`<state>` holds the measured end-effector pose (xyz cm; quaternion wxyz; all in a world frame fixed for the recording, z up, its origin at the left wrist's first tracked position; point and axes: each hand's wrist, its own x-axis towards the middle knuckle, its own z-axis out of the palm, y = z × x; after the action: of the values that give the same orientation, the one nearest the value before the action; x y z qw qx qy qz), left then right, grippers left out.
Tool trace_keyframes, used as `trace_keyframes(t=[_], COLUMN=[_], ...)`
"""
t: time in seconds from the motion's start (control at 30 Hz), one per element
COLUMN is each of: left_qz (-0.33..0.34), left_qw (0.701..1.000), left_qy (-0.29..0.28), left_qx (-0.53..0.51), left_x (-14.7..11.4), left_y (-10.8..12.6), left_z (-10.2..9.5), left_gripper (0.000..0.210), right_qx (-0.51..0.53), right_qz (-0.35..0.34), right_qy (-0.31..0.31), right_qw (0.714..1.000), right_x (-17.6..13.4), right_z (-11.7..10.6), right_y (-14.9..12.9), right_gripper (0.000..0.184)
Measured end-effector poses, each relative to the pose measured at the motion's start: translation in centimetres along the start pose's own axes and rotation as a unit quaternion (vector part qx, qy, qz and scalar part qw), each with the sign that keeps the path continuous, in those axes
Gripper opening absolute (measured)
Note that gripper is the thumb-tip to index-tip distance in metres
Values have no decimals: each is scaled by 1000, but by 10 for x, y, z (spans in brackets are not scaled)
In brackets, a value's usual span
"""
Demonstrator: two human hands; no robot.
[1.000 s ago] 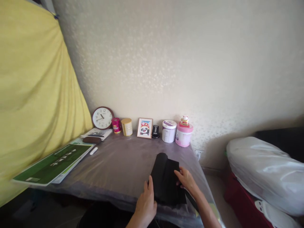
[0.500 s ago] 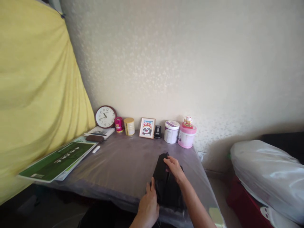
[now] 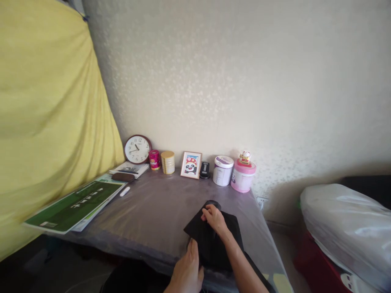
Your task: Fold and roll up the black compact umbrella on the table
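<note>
A piece of black cloth [image 3: 217,249] lies at the right front of the table, its flaps partly spread and one corner pointing left. My right hand [image 3: 214,219] is on its upper part, fingers curled and closed on the fabric. At the near left edge, my left hand [image 3: 187,266] has its fingers pressed together against the cloth, with the thumb side partly underneath. Folds hide what lies inside or beneath the fabric, and its kind is unclear.
Along the wall stand a clock [image 3: 138,149], a pink tin [image 3: 154,160], a yellow-lidded can [image 3: 168,162], a panda picture frame [image 3: 191,165], a white tub [image 3: 222,173] and a pink-lidded tub [image 3: 243,179] under a cat figurine [image 3: 245,158]. A green board [image 3: 82,203] lies left.
The black cloth has spread wider, with a flap now out to the left and more fabric to the right. My right hand has moved slightly left and down; my left hand has lowered a little.
</note>
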<state>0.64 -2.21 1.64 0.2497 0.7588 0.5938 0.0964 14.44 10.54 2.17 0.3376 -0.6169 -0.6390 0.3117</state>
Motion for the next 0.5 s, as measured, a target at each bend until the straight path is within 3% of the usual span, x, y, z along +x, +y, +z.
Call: trace_keyframes(t=[0.13,0.23,0.33,0.5], left_qz=[-33,3,59,55], left_qw=[998,997,996,996], left_qy=[13,52,34,4], left_qx=[49,61,55,73], left_x=[-9,-7,1,16], left_y=[-3,6,16,14], left_z=[-12,-16,-13,6], left_gripper=[59,57,76,95], right_qx=[-11,-34,-69,-139], right_qz=[-46,-83,-112,-224], right_qy=[-14,-10,-7,-15], right_qw=[999,996,991,965], right_x=[-8,-14,-21,-39], right_z=[-2,-1,0,-5], right_y=[-8,-9,-9,-12], right_gripper=[18,21,24,25])
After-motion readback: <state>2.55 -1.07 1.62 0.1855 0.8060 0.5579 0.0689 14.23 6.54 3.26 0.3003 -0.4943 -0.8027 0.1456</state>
